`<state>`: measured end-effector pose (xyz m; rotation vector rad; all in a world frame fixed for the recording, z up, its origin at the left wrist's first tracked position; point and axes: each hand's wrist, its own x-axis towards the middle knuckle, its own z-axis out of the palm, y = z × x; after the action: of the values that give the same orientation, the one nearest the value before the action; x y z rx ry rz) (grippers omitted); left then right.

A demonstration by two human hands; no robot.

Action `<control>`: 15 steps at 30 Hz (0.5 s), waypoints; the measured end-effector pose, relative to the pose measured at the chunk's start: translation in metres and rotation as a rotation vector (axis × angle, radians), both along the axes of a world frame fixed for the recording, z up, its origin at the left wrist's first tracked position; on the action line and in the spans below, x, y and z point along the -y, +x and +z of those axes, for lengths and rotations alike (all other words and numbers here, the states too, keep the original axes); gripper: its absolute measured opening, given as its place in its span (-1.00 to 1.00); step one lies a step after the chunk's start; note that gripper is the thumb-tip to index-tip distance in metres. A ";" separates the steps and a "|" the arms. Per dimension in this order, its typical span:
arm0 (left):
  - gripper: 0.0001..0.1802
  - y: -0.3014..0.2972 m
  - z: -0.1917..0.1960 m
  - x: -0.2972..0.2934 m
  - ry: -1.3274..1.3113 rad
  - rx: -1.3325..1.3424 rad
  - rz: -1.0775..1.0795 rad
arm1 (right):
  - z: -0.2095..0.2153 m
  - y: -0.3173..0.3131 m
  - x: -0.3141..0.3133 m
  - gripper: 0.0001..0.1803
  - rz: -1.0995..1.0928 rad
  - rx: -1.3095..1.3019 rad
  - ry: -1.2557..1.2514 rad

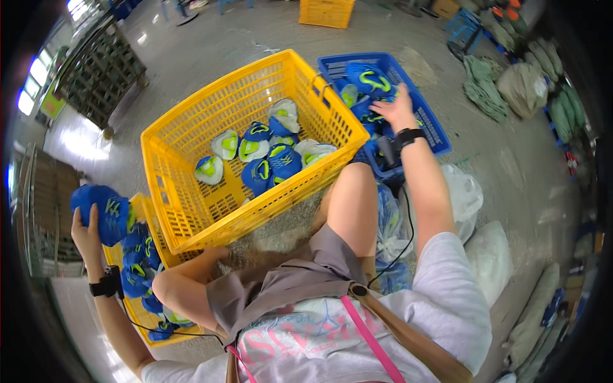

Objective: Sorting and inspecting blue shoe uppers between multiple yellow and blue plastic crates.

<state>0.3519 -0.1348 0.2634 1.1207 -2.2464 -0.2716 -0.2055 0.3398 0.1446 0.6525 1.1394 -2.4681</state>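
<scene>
At the far left, my left hand (88, 236) grips a blue shoe upper (105, 214) with lime trim, thumb and fingers closed on it. That hand is raised beside a narrow yellow crate (167, 333) holding several similar blue uppers (135, 271). My right hand (397, 110) reaches into a blue basket (440, 142), its fingers stretched out and apart. The fingertips lie beside a blue upper with a lime-edged opening (369, 78); whether they touch it I cannot tell. Between my hands stands a large yellow crate (255, 223) with several blue, white and lime uppers (281, 163) inside.
Plastic bags (463, 195) lie right of my legs, with a white sack (490, 262) behind them. A wheeled rack (102, 70) stands at the far left, another yellow crate (327, 13) at the back. Sacks (523, 86) pile up at right. Cables run from both wristbands.
</scene>
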 end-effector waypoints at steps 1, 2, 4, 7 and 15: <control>-0.34 0.037 -0.001 0.016 -0.017 0.009 0.077 | -0.004 -0.006 0.005 -0.14 0.044 -0.062 0.098; -0.34 0.080 -0.002 0.029 -0.032 0.019 0.162 | -0.009 -0.010 0.009 -0.16 0.096 -0.130 0.193; -0.33 0.163 -0.001 0.053 0.070 -0.066 0.260 | -0.030 -0.006 0.012 -0.20 0.297 -0.195 0.136; -0.38 0.187 -0.010 0.059 -0.016 -0.151 0.450 | -0.063 0.006 0.000 -0.24 0.555 -0.243 0.146; -0.54 0.238 -0.107 0.079 0.068 -0.915 0.437 | -0.049 0.026 0.035 -0.54 0.765 -0.220 0.302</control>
<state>0.5895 -0.2136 0.1562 1.1652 -1.1751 -0.5438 -0.1797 0.3045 0.0958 -0.0176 1.5070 -1.7534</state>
